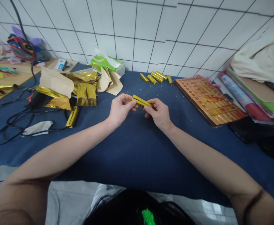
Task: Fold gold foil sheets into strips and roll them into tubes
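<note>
A strip of shiny gold foil paper (141,101), folded lengthwise with a dark line along it, is stretched between my two hands above the blue cloth. My left hand (121,107) pinches its left end between thumb and fingers. At the other end, the thumb and fingertips of my right hand (159,114) are closed on it. Beyond my hands, several rolled gold paper tubes (157,77) lie near the wall. Left of my left hand is a heap of gold foil paper pieces (86,93), some showing tan backs.
A green tissue box (107,64) stands by the tiled wall. On the right are a gold-and-red printed pack (210,101), a stack of books (258,90) and a white cloth bag (262,59). A black cable (12,123) coils at left, near a wooden board (22,76) with craft bits.
</note>
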A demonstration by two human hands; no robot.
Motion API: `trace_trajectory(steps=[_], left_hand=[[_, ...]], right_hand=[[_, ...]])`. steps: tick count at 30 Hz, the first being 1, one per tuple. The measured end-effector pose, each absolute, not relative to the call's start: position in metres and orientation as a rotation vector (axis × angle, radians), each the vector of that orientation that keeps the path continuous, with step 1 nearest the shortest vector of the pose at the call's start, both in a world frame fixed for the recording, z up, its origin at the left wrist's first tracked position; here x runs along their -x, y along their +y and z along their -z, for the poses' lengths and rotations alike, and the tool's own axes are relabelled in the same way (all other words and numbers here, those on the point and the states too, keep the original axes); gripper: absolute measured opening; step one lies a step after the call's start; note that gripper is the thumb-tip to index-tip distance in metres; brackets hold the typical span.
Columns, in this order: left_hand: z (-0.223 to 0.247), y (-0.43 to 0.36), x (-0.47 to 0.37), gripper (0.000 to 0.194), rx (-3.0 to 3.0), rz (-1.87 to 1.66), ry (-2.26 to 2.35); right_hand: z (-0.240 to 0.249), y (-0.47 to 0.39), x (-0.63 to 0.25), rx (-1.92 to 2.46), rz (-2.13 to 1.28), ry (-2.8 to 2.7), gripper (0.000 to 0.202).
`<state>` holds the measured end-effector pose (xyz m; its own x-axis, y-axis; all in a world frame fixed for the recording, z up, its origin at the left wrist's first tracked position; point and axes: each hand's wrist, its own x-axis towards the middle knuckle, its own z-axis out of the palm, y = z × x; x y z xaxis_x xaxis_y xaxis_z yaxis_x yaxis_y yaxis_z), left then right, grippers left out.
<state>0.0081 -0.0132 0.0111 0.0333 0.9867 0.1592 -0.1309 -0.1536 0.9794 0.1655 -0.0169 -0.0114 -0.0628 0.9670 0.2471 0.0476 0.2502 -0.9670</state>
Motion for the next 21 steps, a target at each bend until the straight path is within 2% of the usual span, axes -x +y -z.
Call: trace_trajectory(steps=[9, 21], left_hand=[[-0.012, -0.013, -0.008, 0.006, -1.262, -1.279, 1.079], [-0.006, -0.012, -0.007, 0.006, -1.359, -1.212, 1.072]], right_hand=[[0.014, -0.023, -0.166, 1.065, -0.909, -1.598, 0.022], [0.003, -0.032, -0.164, 1.181, -0.373, -1.978, 0.028]])
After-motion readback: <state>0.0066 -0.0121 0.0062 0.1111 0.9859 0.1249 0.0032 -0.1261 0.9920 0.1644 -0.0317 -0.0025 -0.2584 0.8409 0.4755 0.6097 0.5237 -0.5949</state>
